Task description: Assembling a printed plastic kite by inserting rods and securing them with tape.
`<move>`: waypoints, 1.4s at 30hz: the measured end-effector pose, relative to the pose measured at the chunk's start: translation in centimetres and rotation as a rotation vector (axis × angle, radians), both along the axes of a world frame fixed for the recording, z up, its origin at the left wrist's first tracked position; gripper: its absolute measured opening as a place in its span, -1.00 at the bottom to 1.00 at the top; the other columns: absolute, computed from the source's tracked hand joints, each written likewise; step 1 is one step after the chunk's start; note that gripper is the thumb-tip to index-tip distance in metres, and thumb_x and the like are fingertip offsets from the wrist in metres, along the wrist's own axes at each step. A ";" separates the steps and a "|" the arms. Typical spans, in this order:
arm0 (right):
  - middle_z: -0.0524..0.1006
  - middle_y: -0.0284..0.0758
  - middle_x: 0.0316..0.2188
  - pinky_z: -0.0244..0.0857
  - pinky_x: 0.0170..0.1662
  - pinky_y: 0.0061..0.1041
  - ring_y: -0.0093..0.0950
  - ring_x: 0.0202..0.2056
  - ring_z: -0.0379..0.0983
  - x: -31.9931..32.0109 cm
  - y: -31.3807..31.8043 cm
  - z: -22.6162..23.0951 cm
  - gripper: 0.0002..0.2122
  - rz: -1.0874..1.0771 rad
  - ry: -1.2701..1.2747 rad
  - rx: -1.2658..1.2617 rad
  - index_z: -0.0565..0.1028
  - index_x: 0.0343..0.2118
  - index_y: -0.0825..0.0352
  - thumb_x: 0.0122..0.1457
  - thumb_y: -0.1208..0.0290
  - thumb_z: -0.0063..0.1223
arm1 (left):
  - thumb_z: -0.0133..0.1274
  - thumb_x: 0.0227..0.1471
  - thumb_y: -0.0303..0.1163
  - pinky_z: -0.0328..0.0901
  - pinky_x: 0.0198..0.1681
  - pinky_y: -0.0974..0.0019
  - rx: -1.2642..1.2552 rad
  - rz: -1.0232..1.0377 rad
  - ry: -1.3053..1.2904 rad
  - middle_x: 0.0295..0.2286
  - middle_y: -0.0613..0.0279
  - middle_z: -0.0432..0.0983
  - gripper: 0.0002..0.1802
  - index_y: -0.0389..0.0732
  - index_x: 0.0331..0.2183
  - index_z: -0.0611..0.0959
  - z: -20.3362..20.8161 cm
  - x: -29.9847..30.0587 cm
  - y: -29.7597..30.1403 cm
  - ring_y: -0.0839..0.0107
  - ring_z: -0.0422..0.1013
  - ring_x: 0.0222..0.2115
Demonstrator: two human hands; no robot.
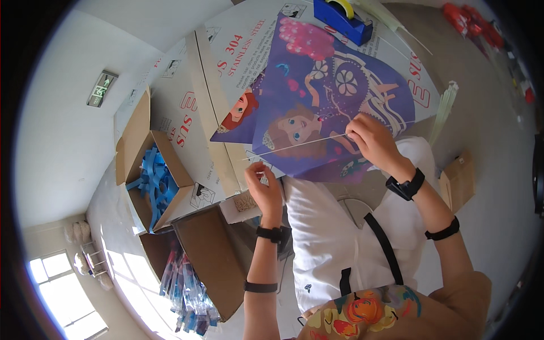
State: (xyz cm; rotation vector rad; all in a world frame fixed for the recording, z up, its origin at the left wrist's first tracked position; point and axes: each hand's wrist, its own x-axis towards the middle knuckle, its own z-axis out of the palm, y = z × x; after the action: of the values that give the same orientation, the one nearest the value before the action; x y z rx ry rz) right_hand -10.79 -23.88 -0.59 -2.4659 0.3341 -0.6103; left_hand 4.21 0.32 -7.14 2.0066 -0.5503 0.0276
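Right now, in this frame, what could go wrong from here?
The rod could swing or slip: the right hand pinches it, while the left hand seems off it. The kite might shift or crease, since its near edge juts past the table.

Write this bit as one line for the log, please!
Right hand: pinching rod | Left hand: near rod's left end, contact unclear | Purple sheet: beneath rod | Tape dispenser: at sheet's far side
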 end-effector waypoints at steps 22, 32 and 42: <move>0.38 -0.34 -0.47 0.25 -0.28 -0.39 -0.33 -0.36 0.34 6.2 -7.2 -7.8 -0.89 0.148 0.010 -0.015 0.44 -0.46 0.33 -0.06 0.63 0.12 | 0.30 -0.13 -0.28 0.21 -0.27 0.33 0.360 0.164 -0.153 -0.35 0.21 0.30 -0.44 -0.26 -0.14 0.39 -4.6 6.9 -1.8 0.37 0.22 -0.39; 0.40 -0.36 -0.45 0.24 -0.27 -0.40 -0.36 -0.36 0.34 5.8 -6.9 -8.1 -0.88 0.124 0.013 -0.027 0.46 -0.44 0.31 -0.06 0.63 0.12 | 0.26 -0.09 -0.29 0.21 -0.21 0.25 0.385 0.180 -0.127 -0.35 0.18 0.30 -0.49 -0.27 -0.15 0.39 -4.6 7.0 -2.0 0.31 0.24 -0.34; 0.40 -0.41 -0.42 0.21 -0.17 -0.44 -0.42 -0.29 0.35 6.9 -6.1 -8.6 -0.90 0.130 -0.037 -0.122 0.48 -0.41 0.27 -0.02 0.55 0.14 | 0.24 -0.10 -0.29 0.24 -0.19 0.20 0.396 0.168 -0.153 -0.34 0.15 0.31 -0.49 -0.28 -0.15 0.41 -4.5 7.0 -1.7 0.25 0.28 -0.32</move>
State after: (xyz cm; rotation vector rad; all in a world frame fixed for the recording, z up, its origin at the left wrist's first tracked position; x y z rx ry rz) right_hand -3.92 -29.97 -9.16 -2.5650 0.1245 -0.6369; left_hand 11.22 -1.42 -11.62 2.4489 -0.5108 0.1895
